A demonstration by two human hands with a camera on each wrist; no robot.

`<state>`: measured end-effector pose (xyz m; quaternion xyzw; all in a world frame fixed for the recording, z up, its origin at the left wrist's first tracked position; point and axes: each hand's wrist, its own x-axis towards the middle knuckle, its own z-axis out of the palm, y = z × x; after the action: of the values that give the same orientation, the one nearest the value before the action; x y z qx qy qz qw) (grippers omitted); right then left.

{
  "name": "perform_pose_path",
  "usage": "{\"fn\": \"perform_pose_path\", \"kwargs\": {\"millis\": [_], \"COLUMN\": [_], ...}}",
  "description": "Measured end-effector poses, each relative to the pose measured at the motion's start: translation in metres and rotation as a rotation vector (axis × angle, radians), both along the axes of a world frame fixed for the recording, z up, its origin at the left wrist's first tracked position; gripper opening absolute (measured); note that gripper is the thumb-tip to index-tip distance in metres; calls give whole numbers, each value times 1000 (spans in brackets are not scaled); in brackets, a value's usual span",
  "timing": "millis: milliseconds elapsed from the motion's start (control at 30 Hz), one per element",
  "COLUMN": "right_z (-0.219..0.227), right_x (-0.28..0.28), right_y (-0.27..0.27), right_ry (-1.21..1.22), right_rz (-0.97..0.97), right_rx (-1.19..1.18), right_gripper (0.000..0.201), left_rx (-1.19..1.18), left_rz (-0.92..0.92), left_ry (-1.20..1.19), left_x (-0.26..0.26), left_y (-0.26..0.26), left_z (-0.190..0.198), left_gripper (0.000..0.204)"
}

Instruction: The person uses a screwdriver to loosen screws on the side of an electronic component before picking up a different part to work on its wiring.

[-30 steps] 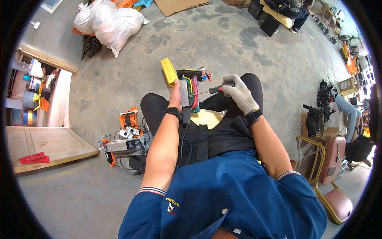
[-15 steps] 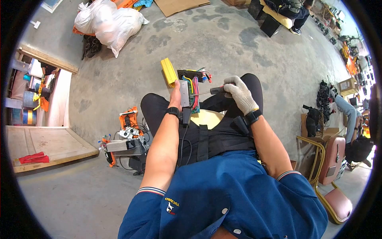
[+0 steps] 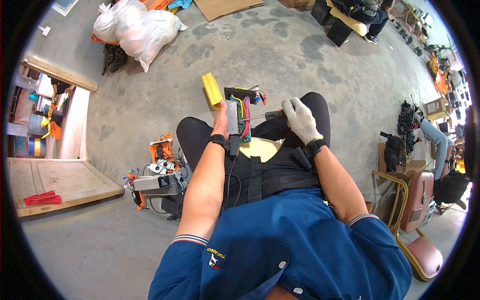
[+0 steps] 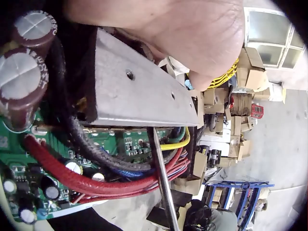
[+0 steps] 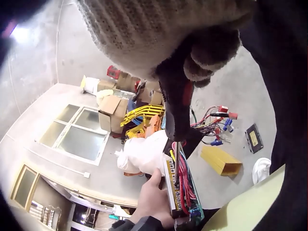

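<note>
My bare left hand (image 3: 220, 122) grips a green circuit board (image 4: 62, 159) along its grey metal bar (image 4: 139, 91), above the lap. Red, yellow and black wires (image 3: 245, 117) run along the board to a black end plate (image 3: 240, 94). In a knitted glove, my right hand (image 3: 301, 120) holds a screwdriver (image 3: 275, 115) by its dark handle. Its thin shaft (image 4: 165, 187) reaches across the wires, and the tip meets the bar's lower edge in the left wrist view. A yellow casing (image 3: 212, 90) appears just beyond the left fingertips.
Orange and grey equipment with cables (image 3: 162, 175) sits on the floor by the left knee. White bags (image 3: 137, 32) lie farther off, near a wooden door panel (image 3: 65, 182). A pink chair (image 3: 419, 200) stands at the right, and another person sits at the far top right.
The gloved right hand has shifted slightly right and its fingers have turned about the handle. The red mark on the handle has gone out of sight. The left hand has barely moved.
</note>
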<state>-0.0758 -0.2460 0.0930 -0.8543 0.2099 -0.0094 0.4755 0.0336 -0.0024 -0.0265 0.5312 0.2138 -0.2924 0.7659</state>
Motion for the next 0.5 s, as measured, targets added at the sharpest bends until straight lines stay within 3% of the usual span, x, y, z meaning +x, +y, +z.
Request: {"fn": "perform_pose_path", "kwargs": {"millis": [333,500], "right_z": [-9,-16], "right_x": [-10,-11], "right_y": [-4,-6], "right_ry": [-227,-220], "right_rz": [159,123], "right_rx": [-232,-151], "right_gripper": [30,30], "left_rx": [-10,-46], "left_rz": [-17,-19], "left_ry": [-31,-24], "left_x": [-2,-1], "left_y": [-1,0], "left_z": [3,0], "left_gripper": [64,64]}}
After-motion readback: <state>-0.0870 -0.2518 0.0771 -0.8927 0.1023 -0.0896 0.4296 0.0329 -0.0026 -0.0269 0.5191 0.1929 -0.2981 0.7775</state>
